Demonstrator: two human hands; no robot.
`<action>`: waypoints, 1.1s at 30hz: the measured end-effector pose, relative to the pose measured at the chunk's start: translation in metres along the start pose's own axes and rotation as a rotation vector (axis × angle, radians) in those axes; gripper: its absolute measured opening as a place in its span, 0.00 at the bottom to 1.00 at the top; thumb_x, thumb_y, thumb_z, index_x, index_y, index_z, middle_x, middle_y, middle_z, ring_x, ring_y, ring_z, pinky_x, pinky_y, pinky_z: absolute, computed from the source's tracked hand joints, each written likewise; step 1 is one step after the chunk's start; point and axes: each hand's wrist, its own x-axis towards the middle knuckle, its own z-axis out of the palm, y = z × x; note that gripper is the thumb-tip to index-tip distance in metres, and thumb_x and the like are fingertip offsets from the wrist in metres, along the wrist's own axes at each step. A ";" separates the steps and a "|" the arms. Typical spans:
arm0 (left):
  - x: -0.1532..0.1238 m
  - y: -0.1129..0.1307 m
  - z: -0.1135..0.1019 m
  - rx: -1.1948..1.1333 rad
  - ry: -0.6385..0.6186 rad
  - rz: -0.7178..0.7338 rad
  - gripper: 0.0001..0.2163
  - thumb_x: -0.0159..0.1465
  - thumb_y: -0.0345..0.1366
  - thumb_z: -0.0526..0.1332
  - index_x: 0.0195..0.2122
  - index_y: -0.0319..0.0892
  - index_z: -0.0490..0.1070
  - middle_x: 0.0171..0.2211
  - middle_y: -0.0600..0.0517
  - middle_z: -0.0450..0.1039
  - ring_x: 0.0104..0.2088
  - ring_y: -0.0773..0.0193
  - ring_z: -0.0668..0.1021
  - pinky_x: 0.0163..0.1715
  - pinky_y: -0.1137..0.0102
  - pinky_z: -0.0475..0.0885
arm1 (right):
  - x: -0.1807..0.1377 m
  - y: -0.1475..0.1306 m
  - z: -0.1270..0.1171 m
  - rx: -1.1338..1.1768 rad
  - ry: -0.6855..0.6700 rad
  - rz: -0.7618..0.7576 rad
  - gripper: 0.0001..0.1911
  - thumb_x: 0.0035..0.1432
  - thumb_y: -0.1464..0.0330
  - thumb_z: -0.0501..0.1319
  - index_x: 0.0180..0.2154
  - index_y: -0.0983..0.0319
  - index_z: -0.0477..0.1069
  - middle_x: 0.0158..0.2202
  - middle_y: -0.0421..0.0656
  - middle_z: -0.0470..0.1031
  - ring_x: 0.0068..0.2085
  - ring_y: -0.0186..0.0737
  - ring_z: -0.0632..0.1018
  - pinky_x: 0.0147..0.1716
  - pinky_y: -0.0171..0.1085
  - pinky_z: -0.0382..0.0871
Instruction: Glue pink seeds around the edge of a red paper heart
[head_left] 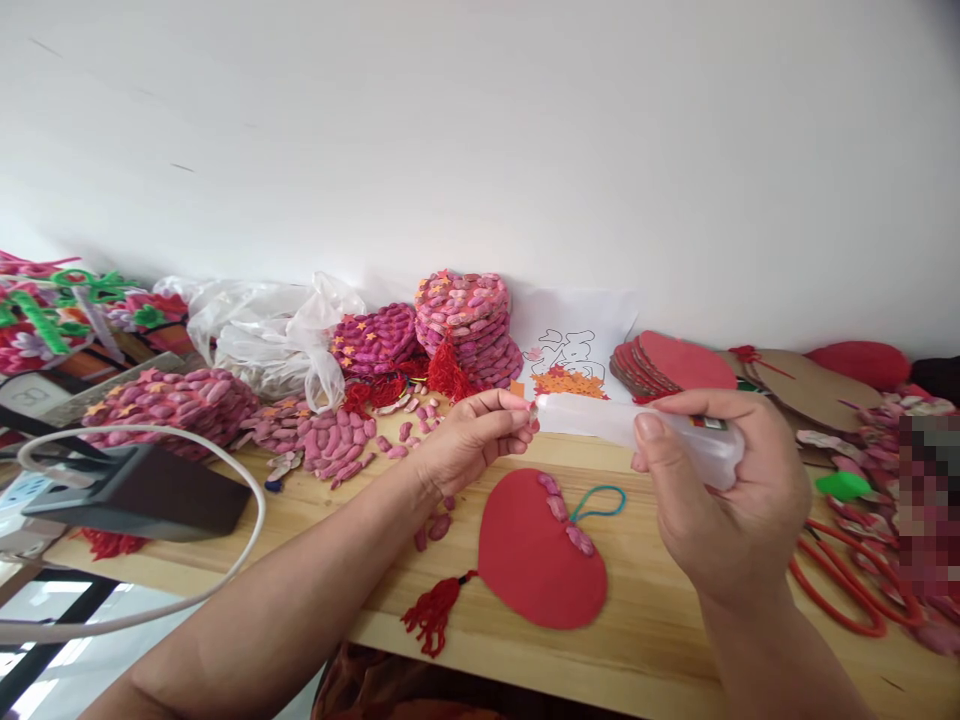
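My right hand (720,490) is wrapped round a translucent white glue bottle (600,420), held sideways above the table with its nozzle pointing left. My left hand (472,435) pinches a small pink shell piece at the nozzle tip; the piece is mostly hidden by the fingertips. Below both hands a red heart-shaped card (536,560) lies flat on the wooden table (660,620). Three pink shells are stuck along its upper edge. A teal cord loop (600,500) sits at its top, and a red tassel (435,610) hangs from its lower left.
Loose pink shells (337,440) and finished shell-covered hearts (465,315) are piled at the back. A clear plastic bag (270,335), a stack of red cards (667,365), a printed sheet (574,350), red scissors (847,590) and a green cap (844,486) surround them. A dark device with white cable (142,490) sits left.
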 end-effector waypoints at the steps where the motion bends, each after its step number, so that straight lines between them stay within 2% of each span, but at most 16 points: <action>1: 0.000 0.000 0.000 0.001 -0.001 0.001 0.16 0.51 0.37 0.79 0.32 0.37 0.75 0.27 0.52 0.77 0.28 0.70 0.77 0.30 0.75 0.73 | 0.000 0.000 0.000 0.004 0.004 -0.004 0.11 0.61 0.63 0.70 0.41 0.60 0.74 0.32 0.42 0.76 0.27 0.38 0.75 0.25 0.41 0.67; 11: 0.000 0.001 0.000 0.011 0.014 -0.009 0.17 0.51 0.38 0.79 0.33 0.36 0.75 0.28 0.51 0.76 0.28 0.71 0.76 0.31 0.76 0.72 | 0.000 0.003 0.000 0.004 0.014 0.004 0.11 0.60 0.63 0.70 0.41 0.61 0.74 0.33 0.44 0.77 0.29 0.39 0.76 0.27 0.40 0.68; 18: 0.001 0.006 0.002 -0.041 0.056 0.005 0.19 0.49 0.38 0.80 0.36 0.37 0.76 0.26 0.53 0.76 0.26 0.71 0.76 0.30 0.75 0.73 | 0.001 0.002 0.000 0.100 -0.014 0.075 0.11 0.60 0.62 0.71 0.38 0.60 0.74 0.30 0.40 0.75 0.24 0.35 0.74 0.22 0.38 0.66; 27: 0.001 0.006 0.002 0.013 0.057 0.068 0.18 0.48 0.39 0.81 0.35 0.36 0.78 0.26 0.53 0.77 0.26 0.72 0.76 0.30 0.76 0.72 | 0.001 0.000 -0.001 0.030 -0.037 0.008 0.10 0.60 0.64 0.70 0.39 0.61 0.74 0.31 0.42 0.76 0.25 0.35 0.74 0.22 0.37 0.66; 33: 0.002 0.006 0.002 0.018 0.080 0.062 0.19 0.46 0.40 0.81 0.35 0.37 0.79 0.25 0.54 0.76 0.26 0.72 0.75 0.31 0.76 0.72 | 0.000 0.000 0.000 0.034 -0.067 0.026 0.10 0.60 0.64 0.70 0.39 0.60 0.74 0.30 0.41 0.76 0.23 0.34 0.73 0.21 0.36 0.65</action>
